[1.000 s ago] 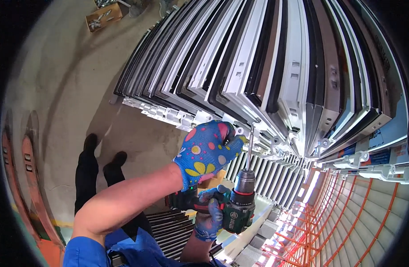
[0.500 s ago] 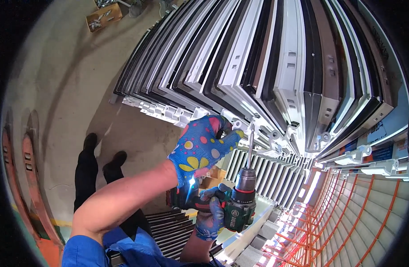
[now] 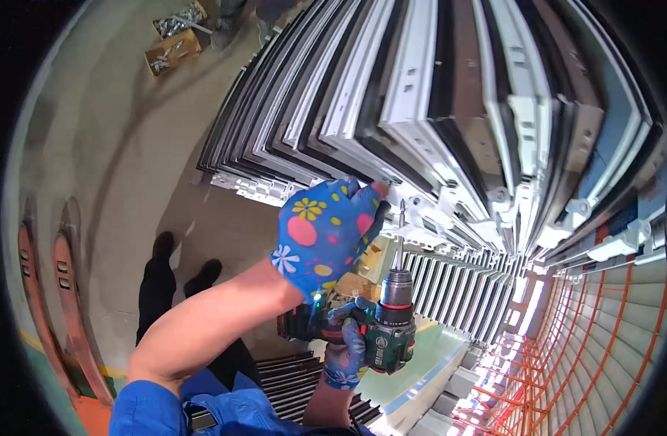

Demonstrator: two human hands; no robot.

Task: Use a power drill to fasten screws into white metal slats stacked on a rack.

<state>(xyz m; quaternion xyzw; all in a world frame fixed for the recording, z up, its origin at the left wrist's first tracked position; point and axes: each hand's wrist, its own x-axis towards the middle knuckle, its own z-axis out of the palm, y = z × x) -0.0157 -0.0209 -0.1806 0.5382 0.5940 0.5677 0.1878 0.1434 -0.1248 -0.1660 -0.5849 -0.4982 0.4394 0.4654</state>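
Observation:
My left hand (image 3: 322, 229), in a blue flowered glove, is raised at the lower ends of the upright row of white, black and brown frame profiles (image 3: 413, 94). Its fingers are curled together beside a white end fitting (image 3: 417, 207); what they hold, if anything, is hidden. Lower down, my right hand (image 3: 348, 341), in a matching glove, wraps the grip of a green and black cordless drill (image 3: 391, 341). The drill's long screwdriver bit (image 3: 401, 236) points up, just right of my left fingers and in front of the white fittings.
Another stack of slim profiles (image 3: 457, 291) lies beyond the drill. Dark slats (image 3: 304, 381) are near my body. Orange forks (image 3: 75, 327) lie on the floor at left. Cardboard boxes of metal parts (image 3: 172, 54) stand at the far left. Red mesh (image 3: 566, 341) rises at right.
My left hand has turned so its back shows, and its fingers have curled in near the frame ends. The drill stays upright in my right hand. The view has shifted slightly.

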